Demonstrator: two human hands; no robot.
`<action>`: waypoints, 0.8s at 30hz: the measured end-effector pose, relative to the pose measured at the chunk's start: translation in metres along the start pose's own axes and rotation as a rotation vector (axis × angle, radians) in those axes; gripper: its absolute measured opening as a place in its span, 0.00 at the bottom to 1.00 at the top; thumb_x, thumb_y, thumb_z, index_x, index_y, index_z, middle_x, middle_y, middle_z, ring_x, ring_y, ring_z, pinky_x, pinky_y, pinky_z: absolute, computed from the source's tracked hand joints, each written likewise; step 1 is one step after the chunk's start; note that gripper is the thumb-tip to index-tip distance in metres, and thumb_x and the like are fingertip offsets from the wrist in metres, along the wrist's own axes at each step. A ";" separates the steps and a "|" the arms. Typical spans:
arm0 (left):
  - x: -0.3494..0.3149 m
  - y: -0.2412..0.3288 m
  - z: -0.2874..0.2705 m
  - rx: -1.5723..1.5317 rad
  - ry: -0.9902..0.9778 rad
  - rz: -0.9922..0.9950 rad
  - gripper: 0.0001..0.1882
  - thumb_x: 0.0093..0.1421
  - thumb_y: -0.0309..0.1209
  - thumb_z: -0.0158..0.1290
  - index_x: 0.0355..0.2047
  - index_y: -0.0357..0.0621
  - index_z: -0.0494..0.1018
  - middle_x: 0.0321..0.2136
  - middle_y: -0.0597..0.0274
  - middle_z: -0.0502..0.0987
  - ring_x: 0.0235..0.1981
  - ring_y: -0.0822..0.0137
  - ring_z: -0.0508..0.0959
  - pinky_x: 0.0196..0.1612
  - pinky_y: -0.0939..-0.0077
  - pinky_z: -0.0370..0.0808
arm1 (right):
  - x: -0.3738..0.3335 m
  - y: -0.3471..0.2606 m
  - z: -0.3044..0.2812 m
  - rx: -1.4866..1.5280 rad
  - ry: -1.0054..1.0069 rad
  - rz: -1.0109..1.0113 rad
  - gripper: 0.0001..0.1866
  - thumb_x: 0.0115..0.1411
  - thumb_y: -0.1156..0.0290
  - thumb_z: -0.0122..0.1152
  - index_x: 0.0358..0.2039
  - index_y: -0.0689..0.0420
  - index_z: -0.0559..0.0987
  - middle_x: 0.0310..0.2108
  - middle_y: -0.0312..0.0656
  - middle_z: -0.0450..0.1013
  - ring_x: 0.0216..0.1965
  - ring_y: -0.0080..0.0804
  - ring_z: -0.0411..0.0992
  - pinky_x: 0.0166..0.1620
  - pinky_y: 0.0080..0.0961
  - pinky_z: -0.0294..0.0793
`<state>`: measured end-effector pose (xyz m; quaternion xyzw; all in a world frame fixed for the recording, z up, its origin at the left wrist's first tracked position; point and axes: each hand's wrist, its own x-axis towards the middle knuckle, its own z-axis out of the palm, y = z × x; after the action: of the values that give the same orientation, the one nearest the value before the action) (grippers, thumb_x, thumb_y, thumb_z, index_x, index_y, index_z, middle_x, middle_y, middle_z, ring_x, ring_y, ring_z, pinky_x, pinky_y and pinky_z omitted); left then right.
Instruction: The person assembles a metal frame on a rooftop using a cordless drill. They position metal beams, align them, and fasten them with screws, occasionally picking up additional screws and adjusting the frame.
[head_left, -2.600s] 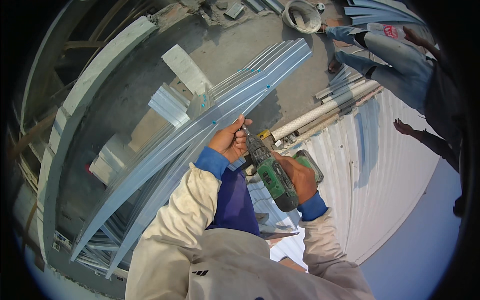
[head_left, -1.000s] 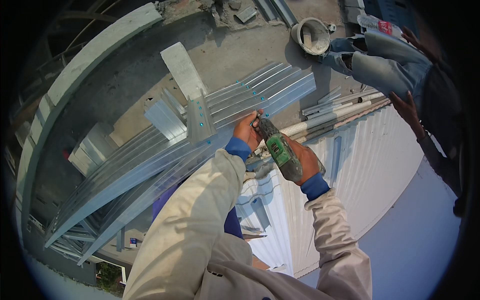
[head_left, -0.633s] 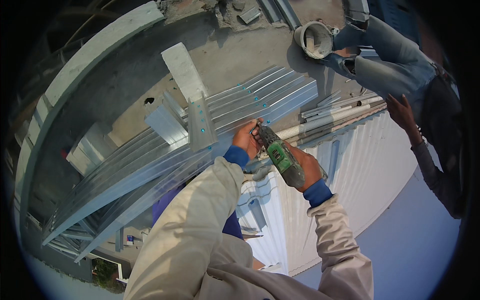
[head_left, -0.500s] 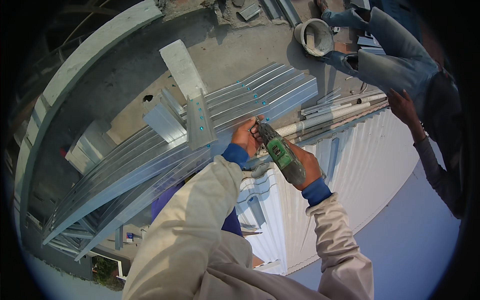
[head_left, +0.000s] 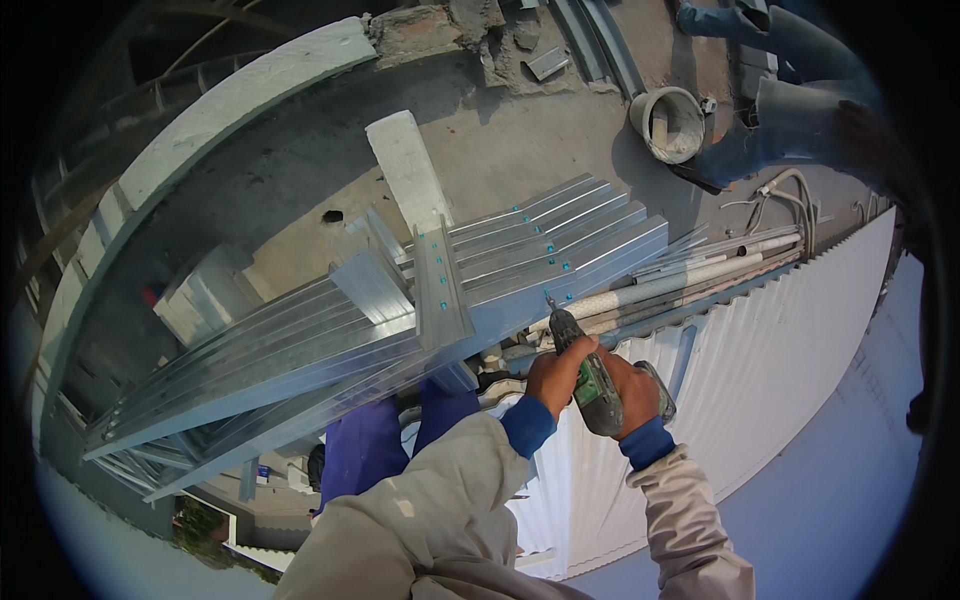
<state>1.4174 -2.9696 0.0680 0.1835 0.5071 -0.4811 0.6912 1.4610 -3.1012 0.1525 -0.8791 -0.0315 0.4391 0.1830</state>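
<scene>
A green and black cordless drill [head_left: 604, 408] points away from me, its bit up at the near side of a row of silvery metal channels [head_left: 515, 308]. My right hand [head_left: 638, 392] is closed round its grip. My left hand [head_left: 553, 380] wraps the drill's body from the left, behind the chuck. Close to the bit tip are teal-headed screws [head_left: 566, 267], set in rows across the channels. Whether the tip touches a screw, I cannot make out. A short channel piece [head_left: 437, 285] with more teal screws lies crosswise over the stack, left of the drill.
A white block [head_left: 400, 160] sits behind the crosswise piece. White pipes [head_left: 690, 283] run along the corrugated white sheet [head_left: 740, 340] at right. Farther back stand a bucket [head_left: 680, 105] and another person's jeans-clad leg [head_left: 800, 125]. Purple cloth [head_left: 360, 450] shows below the channels.
My left hand has gone from the drill's tip to its body. The drill sits lower against the channels. The view has shifted, and the other person's hand is harder to see.
</scene>
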 end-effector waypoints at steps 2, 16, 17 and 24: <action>-0.001 -0.005 0.003 -0.021 0.034 0.057 0.29 0.56 0.56 0.62 0.34 0.37 0.81 0.28 0.62 0.79 0.29 0.69 0.78 0.36 0.72 0.72 | 0.001 -0.002 0.000 -0.037 -0.010 0.005 0.35 0.54 0.63 0.67 0.64 0.50 0.72 0.36 0.45 0.79 0.35 0.51 0.79 0.34 0.42 0.76; -0.002 -0.006 -0.004 -0.050 -0.017 0.074 0.30 0.58 0.57 0.58 0.33 0.36 0.82 0.25 0.59 0.81 0.29 0.67 0.78 0.35 0.69 0.72 | 0.010 -0.021 -0.003 -0.154 -0.021 0.016 0.32 0.54 0.64 0.66 0.61 0.54 0.76 0.31 0.44 0.76 0.29 0.48 0.77 0.31 0.38 0.74; -0.001 -0.007 -0.003 -0.061 -0.019 0.070 0.30 0.58 0.57 0.58 0.33 0.36 0.82 0.25 0.59 0.81 0.29 0.67 0.78 0.35 0.69 0.72 | 0.011 -0.021 -0.004 -0.147 -0.018 0.016 0.32 0.53 0.65 0.66 0.61 0.54 0.76 0.31 0.44 0.76 0.29 0.48 0.77 0.31 0.38 0.74; -0.002 -0.005 -0.005 -0.140 -0.056 0.039 0.29 0.58 0.56 0.58 0.34 0.35 0.82 0.27 0.60 0.81 0.30 0.68 0.78 0.35 0.71 0.72 | 0.015 -0.029 -0.007 -0.222 -0.041 0.025 0.31 0.54 0.65 0.65 0.60 0.53 0.77 0.30 0.44 0.76 0.29 0.48 0.77 0.31 0.37 0.75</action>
<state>1.4104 -2.9673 0.0693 0.1310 0.5162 -0.4360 0.7254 1.4784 -3.0734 0.1550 -0.8851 -0.0728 0.4530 0.0785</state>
